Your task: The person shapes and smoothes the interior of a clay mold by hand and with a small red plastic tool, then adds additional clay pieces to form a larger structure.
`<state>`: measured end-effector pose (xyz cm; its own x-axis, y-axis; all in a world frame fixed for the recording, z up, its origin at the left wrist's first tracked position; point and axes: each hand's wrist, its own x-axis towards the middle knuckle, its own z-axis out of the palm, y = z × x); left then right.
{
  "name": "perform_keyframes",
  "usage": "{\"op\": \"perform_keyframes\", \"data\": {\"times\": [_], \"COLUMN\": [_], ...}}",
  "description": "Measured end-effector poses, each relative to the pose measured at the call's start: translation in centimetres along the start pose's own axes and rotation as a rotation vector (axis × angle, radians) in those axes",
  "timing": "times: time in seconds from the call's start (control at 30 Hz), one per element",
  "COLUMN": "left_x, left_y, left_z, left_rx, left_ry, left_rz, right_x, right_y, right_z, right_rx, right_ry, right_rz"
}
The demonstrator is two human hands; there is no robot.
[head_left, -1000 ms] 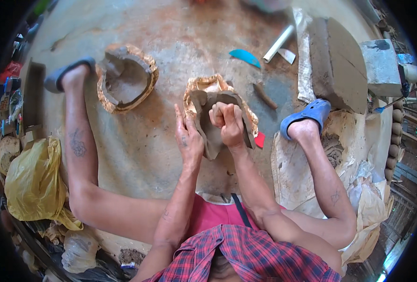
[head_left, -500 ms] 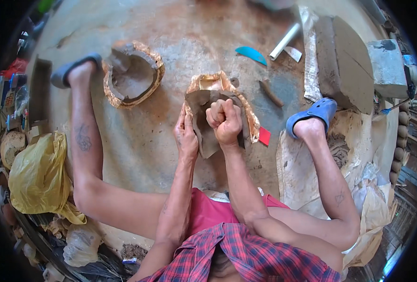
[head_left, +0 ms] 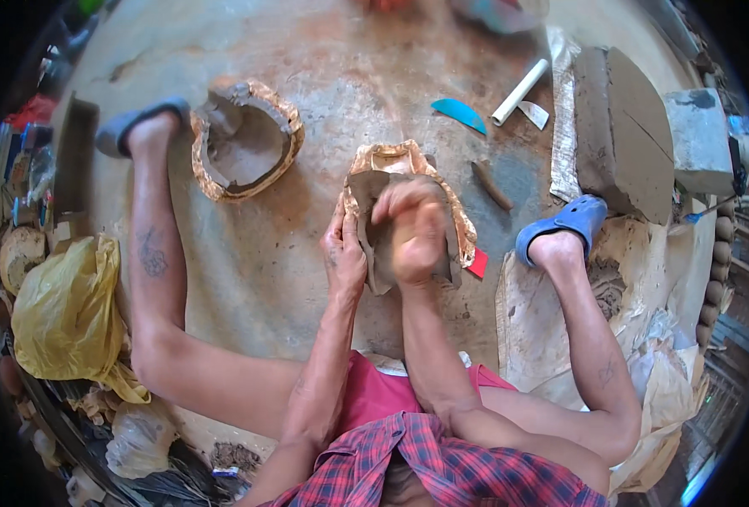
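A mould point(head_left: 463, 221) with a mottled tan rim lies between my legs, lined with a dark grey clay sheet point(head_left: 374, 272). My left hand point(head_left: 343, 247) grips its left side, fingers pressed along the rim and clay. My right hand point(head_left: 410, 226) is inside the hollow over the clay, its fingers smeared by motion. A small red flat piece point(head_left: 477, 264) sits at the mould's right edge. Just right of it lies a curved brown stick point(head_left: 491, 186).
A second clay-lined mould point(head_left: 290, 144) sits upper left. Upper right are a turquoise scraper point(head_left: 459, 114), white tube point(head_left: 518, 93), large clay block point(head_left: 623, 135) and pale block point(head_left: 702, 156). A yellow plastic bag point(head_left: 66, 313) lies left, cloth sheets point(head_left: 526, 329) right. My legs and clogs flank the work.
My right hand, a clenched fist over the clay earlier, is now blurred with its fingers shifted. My left hand still holds the mould's side. The whole view has shifted slightly.
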<state>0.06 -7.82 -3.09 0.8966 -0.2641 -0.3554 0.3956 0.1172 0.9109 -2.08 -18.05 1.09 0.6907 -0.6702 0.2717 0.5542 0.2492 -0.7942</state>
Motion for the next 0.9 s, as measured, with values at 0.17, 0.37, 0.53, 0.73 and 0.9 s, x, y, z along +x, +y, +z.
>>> {"op": "perform_keyframes", "data": {"times": [0.17,0.37,0.53,0.73,0.9], "left_x": [-0.6,-0.4,-0.8,-1.2,-1.9], "left_y": [1.4,1.9,1.7,2.6,3.7], "left_z": [1.5,2.2,2.5,2.8,3.4], "left_rx": [0.095,0.32,0.402,0.408,0.33], "left_ry": [0.008,0.049,0.067,0.103,0.015], "left_rz": [-0.028,0.064,0.085,0.076,-0.078], "right_x": [9.1,8.9,10.3,10.2,8.3], "right_y": [-1.8,4.2,1.7,1.7,3.7], "right_z": [1.9,-1.6,-0.3,-0.2,-2.5], "right_rx": [-0.226,-0.217,-0.078,-0.086,-0.247], "right_ry": [-0.137,-0.123,-0.151,-0.158,-0.188], "right_rz": [-0.222,0.054,-0.182,-0.1,-0.033]}}
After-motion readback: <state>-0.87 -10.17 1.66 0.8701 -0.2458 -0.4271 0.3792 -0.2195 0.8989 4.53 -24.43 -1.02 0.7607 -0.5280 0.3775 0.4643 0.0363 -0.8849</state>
